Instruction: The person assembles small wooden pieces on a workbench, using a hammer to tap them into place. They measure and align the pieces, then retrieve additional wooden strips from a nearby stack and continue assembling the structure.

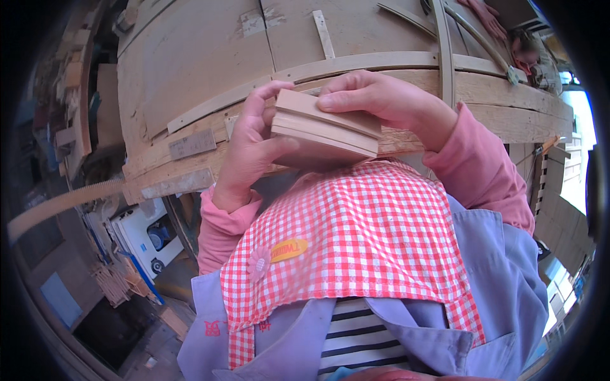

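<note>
Stacked boards [327, 130] in left grip [248, 149], right grip [394, 101].

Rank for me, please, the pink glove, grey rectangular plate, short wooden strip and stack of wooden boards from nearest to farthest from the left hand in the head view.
1. Stack of wooden boards, touching the left hand.
2. Grey rectangular plate, left of the hand.
3. Short wooden strip, ahead and to the right.
4. Pink glove, far upper right.

Woodworking workshop. Evidence: worn counter [197, 63] with heavy timber edge [508, 119]; loose wood strip [323, 35] on top; small boards [325, 129] stacked; wood pieces [74, 75] at far left; checked apron [368, 235] worn.
</note>
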The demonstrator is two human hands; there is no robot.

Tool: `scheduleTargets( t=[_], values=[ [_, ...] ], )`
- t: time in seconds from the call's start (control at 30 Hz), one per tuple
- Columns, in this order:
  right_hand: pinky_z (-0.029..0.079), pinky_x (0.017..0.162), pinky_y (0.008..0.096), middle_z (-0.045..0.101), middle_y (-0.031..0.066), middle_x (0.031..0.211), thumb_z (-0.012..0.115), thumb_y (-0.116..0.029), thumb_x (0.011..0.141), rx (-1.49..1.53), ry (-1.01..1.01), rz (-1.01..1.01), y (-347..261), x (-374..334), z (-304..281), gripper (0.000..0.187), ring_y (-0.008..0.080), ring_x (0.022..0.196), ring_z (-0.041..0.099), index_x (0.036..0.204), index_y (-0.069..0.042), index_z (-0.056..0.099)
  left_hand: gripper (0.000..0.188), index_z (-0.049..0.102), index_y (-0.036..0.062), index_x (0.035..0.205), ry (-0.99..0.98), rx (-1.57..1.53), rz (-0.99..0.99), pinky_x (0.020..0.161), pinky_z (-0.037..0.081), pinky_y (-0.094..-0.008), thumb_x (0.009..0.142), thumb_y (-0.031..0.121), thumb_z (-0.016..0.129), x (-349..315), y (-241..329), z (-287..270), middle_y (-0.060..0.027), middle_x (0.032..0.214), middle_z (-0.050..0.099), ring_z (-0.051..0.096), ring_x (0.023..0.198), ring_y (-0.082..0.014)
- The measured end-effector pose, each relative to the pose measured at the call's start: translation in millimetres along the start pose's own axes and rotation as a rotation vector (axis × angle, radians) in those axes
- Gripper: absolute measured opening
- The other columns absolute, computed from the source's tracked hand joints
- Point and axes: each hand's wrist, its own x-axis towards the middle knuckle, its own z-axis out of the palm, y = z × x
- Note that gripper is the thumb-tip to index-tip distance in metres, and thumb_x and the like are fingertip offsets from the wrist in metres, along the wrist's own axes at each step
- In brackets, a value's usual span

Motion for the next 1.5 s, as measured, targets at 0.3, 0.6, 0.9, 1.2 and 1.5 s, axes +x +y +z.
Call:
scheduleTargets(
  t=[0.3, 0.6, 0.9, 1.2, 1.5],
  values=[
    [0.051, 0.065, 0.0228, 0.066, 0.0017, 0.082, 0.064, -0.020, 0.089, 0.269, -0.084, 0.018, 9.0, 8.2, -7.8, 0.018, 0.0078, 0.071, 0.061, 0.093, -0.003, 0.067, 0.071, 0.038, 0.0090, 0.133, 0.004, 0.020, -0.008, 0.092, 0.042, -0.0255, 0.070, -0.002, 0.069, 7.8, -4.4, -2.5, -0.0052, 0.113, 0.060, 0.055, 0.106, -0.0128],
    [0.046, 0.061, 0.0203, 0.062, 0.0002, 0.082, 0.062, -0.029, 0.091, -0.077, 0.223, -0.287, -17.0, -16.5, -13.1, 0.024, 0.0062, 0.070, 0.057, 0.097, -0.006, 0.064, 0.055, 0.051, 0.0075, 0.117, 0.034, 0.046, 0.018, 0.091, 0.043, -0.0255, 0.068, -0.005, 0.073, 7.8, 0.0, -3.9, -0.0011, 0.105, 0.060, 0.055, 0.100, -0.0099],
    [0.042, 0.049, 0.0193, 0.051, 0.0001, 0.077, 0.045, -0.030, 0.099, 0.000, 0.272, -0.257, -16.5, -41.9, -40.2, 0.023, 0.0071, 0.064, 0.052, 0.095, -0.008, 0.051, 0.038, 0.060, 0.0107, 0.097, 0.202, 0.683, 0.806, 0.097, 0.043, -0.0391, 0.065, -0.005, 0.075, 16.5, -7.2, -23.8, -0.0041, 0.105, 0.059, 0.050, 0.115, -0.0284],
    [0.043, 0.056, 0.0187, 0.059, -0.0015, 0.084, 0.055, -0.023, 0.095, -0.123, 0.317, -0.123, 14.0, -24.1, -55.6, 0.022, 0.0043, 0.073, 0.056, 0.110, -0.006, 0.057, 0.027, 0.062, 0.0122, 0.088, 0.237, 1.348, 0.803, 0.095, 0.037, -0.0451, 0.064, 0.004, 0.072, 6.4, -105.3, -36.6, -0.0070, 0.112, 0.055, 0.044, 0.121, -0.0313],
    [0.045, 0.061, 0.0198, 0.059, -0.0030, 0.088, 0.055, -0.020, 0.095, -0.011, 0.421, -0.219, 25.4, -9.2, -87.3, 0.024, 0.0054, 0.076, 0.057, 0.115, -0.007, 0.057, 0.050, 0.059, 0.0148, 0.111, -0.063, 1.292, 0.475, 0.100, 0.033, -0.0423, 0.063, 0.016, 0.074, -1.5, -89.6, -13.9, -0.0056, 0.118, 0.051, 0.044, 0.118, -0.0271]
  ],
)
